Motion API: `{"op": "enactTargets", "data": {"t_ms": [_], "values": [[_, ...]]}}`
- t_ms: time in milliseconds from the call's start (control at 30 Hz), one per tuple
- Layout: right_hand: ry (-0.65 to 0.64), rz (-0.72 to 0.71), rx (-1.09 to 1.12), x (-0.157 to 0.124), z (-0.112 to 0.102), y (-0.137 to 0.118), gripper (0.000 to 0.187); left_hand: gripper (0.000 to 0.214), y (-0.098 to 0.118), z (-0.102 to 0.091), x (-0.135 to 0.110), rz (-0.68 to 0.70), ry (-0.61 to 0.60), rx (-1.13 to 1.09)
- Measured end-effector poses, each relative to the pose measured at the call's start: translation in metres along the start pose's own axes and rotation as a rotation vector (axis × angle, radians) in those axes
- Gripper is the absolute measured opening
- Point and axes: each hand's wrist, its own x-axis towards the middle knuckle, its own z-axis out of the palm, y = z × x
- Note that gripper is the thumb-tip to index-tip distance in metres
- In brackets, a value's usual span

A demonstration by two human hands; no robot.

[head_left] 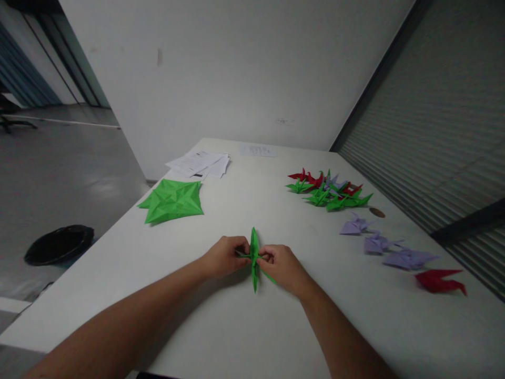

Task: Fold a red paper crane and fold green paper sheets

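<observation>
Between pinching fingertips of left hand [226,257] and right hand [284,267], note green folded paper [254,245], gripped at opposite sides, likely light, crisp, easily torn; take hold at centre folds close to fingers, not at thin ends pointing away.

A folded figure [254,240] is before me at the worktop [292,326]; sheets [173,202] lie by the left edge, documents [197,162] near the far-left corner, cranes [376,243] along the right.
</observation>
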Motion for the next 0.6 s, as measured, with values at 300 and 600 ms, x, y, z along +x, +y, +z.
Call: {"op": "enactTargets", "data": {"t_ms": [300,600], "values": [[0.050,-0.001,0.026,-0.001,-0.002,-0.006,0.016,0.006,0.019,-0.005,-0.005,-0.085,0.041,0.188],[0.014,-0.209,-0.495,-0.010,-0.008,-0.017,0.021,0.009,0.029,-0.011,-0.007,-0.122,0.033,0.290]]}}
